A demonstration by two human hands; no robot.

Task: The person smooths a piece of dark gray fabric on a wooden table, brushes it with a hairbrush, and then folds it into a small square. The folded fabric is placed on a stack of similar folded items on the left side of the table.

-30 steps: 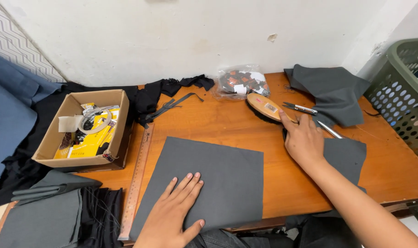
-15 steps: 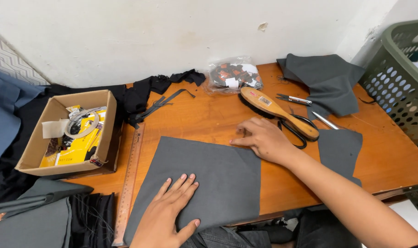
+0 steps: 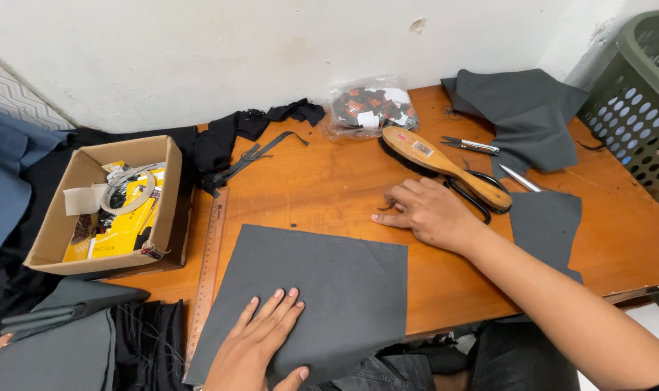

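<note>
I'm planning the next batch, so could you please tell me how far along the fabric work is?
Done: one grey fabric square is cut and lies flat by the ruler. In hand: the left hand presses it down; the right hand picks at a thread scrap on the table. Left: more grey fabric, with the scissors lying unused.

My left hand [image 3: 253,347] lies flat on the grey cloth [image 3: 307,297]; at two o'clock, my right hand [image 3: 431,212] touches the counter [image 3: 322,188].

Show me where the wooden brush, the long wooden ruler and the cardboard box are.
wooden brush with dark bristles [image 3: 445,165]: head view, middle of its back.
long wooden ruler [image 3: 207,268]: head view, mid-length.
open brown cardboard box [image 3: 171,190]: head view, right wall.
</note>
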